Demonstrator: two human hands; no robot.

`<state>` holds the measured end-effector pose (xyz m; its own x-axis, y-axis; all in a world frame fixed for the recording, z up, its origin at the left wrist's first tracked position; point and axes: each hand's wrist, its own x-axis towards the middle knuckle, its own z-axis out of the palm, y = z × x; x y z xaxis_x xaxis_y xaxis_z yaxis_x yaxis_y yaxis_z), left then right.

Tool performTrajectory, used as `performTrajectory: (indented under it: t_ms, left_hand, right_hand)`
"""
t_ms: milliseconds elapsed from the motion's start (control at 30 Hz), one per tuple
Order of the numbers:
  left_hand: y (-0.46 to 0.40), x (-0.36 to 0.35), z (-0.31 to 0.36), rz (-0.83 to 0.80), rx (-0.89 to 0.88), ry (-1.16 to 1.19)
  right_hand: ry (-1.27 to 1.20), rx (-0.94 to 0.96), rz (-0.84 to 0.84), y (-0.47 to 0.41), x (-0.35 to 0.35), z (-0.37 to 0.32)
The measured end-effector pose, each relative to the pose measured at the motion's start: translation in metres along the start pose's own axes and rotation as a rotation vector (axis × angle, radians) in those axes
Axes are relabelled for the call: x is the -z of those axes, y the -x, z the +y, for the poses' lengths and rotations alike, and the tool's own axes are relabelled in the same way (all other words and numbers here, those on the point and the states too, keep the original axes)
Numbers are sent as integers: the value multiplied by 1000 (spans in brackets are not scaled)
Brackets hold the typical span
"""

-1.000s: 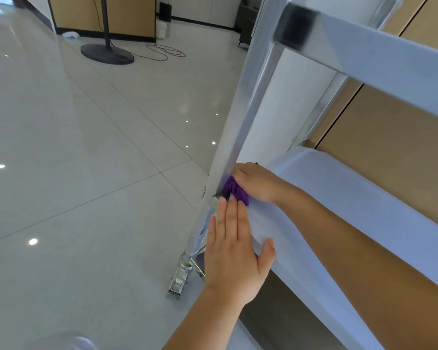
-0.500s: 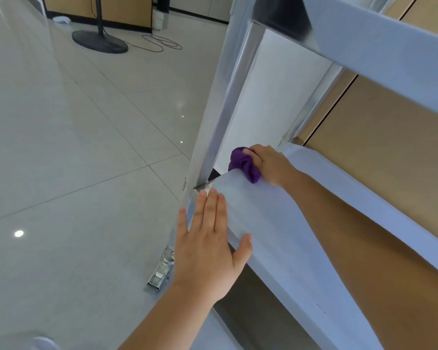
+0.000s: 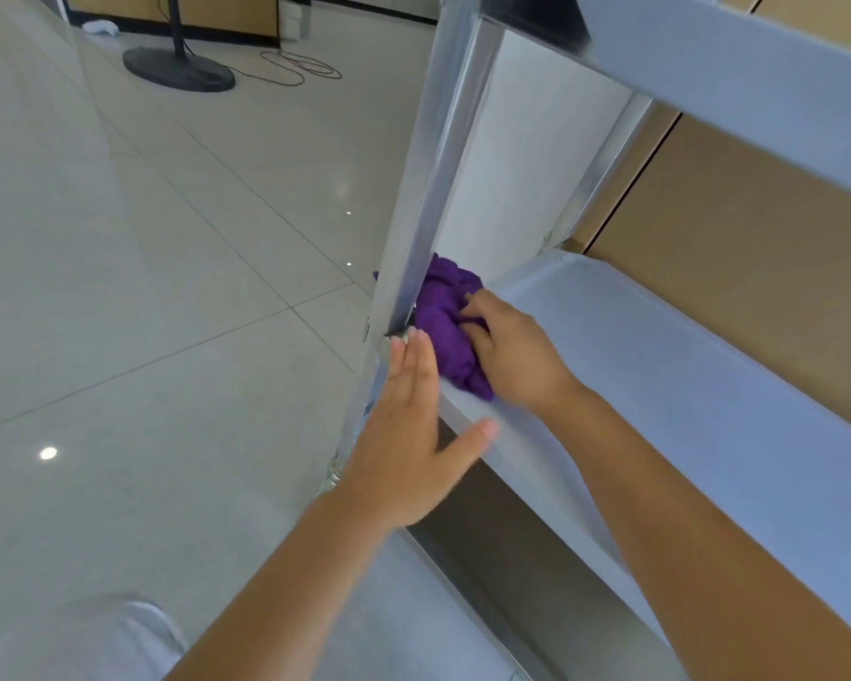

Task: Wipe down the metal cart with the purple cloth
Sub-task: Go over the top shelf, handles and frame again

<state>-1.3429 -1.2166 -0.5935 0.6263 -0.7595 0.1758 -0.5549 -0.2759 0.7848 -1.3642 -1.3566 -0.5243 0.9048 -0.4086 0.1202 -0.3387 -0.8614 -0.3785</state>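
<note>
The cart (image 3: 659, 366) fills the right side of my view, its lower shelf running away under my right forearm and its upright post (image 3: 438, 154) rising just beyond my fingertips. Far off to the left of my hands, across the pale tiled floor (image 3: 143, 287), a black round stand base (image 3: 178, 73) sits with a thin cable (image 3: 300, 68) looped beside it. Nearer me, at the bottom left, a bit of my white clothing (image 3: 94, 636) shows. My left hand (image 3: 413, 435) is flat, fingers straight and together, thumb spread out to the right; the fingertips lie at the shelf's front corner where the post meets it, and the thumb lies against the shelf's front edge. It holds nothing. Just right of those fingertips, touching them or nearly so, is the cloth (image 3: 445, 326), a bunched purple wad lying on the shelf corner and pushed up against the inner side of the post, with a small bit of it peeking out on the post's left side. My right hand (image 3: 517, 356) is on the right side of the cloth, fingers curled into it and gripping it against the shelf. Above both hands the cart's upper shelf edge (image 3: 733, 86) slants across the top right. Beyond my right arm, behind the cart, stands a tan panel wall (image 3: 757, 267).
</note>
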Motion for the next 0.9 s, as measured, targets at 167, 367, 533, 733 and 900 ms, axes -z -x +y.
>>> performTrajectory:
  t_ms: [167, 367, 533, 733, 900]
  left_hand:
    - [6, 24, -8, -49, 31, 577]
    - [7, 28, 1, 245, 338, 941]
    - [11, 53, -2, 235, 606, 1223]
    - [5, 101, 30, 445, 256, 986]
    - [-9, 118, 73, 585, 97, 956]
  right_hand:
    - [-71, -24, 70, 39, -10, -28]
    - [-17, -15, 241, 64, -37, -56]
    - [-192, -37, 250, 77, -30, -66]
    - [-380, -184, 387, 65, -12, -70]
    - [-892, -204, 417, 43, 26, -101]
